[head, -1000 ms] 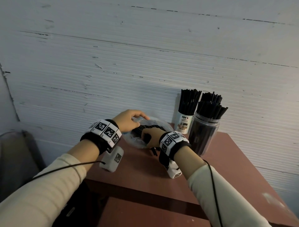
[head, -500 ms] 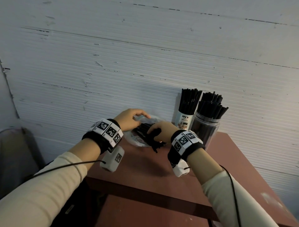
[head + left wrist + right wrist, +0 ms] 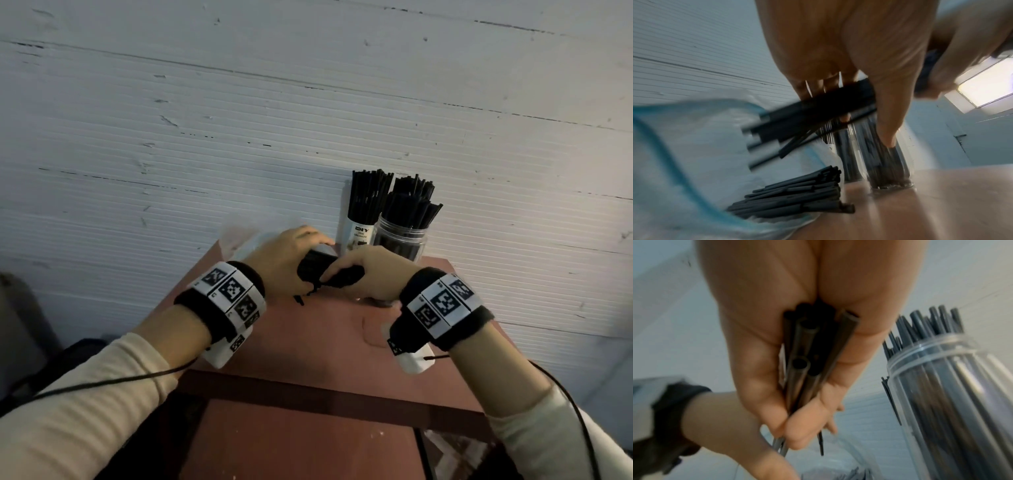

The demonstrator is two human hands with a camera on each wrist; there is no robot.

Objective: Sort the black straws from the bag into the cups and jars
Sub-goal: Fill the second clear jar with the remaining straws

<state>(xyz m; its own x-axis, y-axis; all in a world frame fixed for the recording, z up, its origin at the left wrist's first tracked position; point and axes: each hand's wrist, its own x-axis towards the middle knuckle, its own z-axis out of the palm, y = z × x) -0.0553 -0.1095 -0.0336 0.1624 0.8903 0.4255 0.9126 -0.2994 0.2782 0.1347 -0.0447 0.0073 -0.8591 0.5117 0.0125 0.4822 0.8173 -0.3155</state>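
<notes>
A bundle of black straws (image 3: 330, 274) hangs just above the red-brown table (image 3: 308, 342), held between both hands. My right hand (image 3: 346, 274) grips one end, whose open tube mouths (image 3: 807, 350) show in the right wrist view. My left hand (image 3: 301, 262) curls round the other end (image 3: 818, 105), thumb in front and fingers behind. The clear plastic bag (image 3: 694, 146) with a blue edge lies at the left, with more straws (image 3: 797, 194) inside. A white cup (image 3: 359, 234) and a clear jar (image 3: 400, 245), both packed with straws, stand at the back by the wall.
The white ribbed wall (image 3: 308, 120) rises right behind the cup and jar. The jar (image 3: 951, 394) is close on my right hand's right side. The table's front edge (image 3: 308, 387) is near my wrists, with a lower shelf below it.
My right hand has drawn a bundle of straws out of the bag toward the right. My left hand has left the bag's mouth and closed on the bundle's other end.
</notes>
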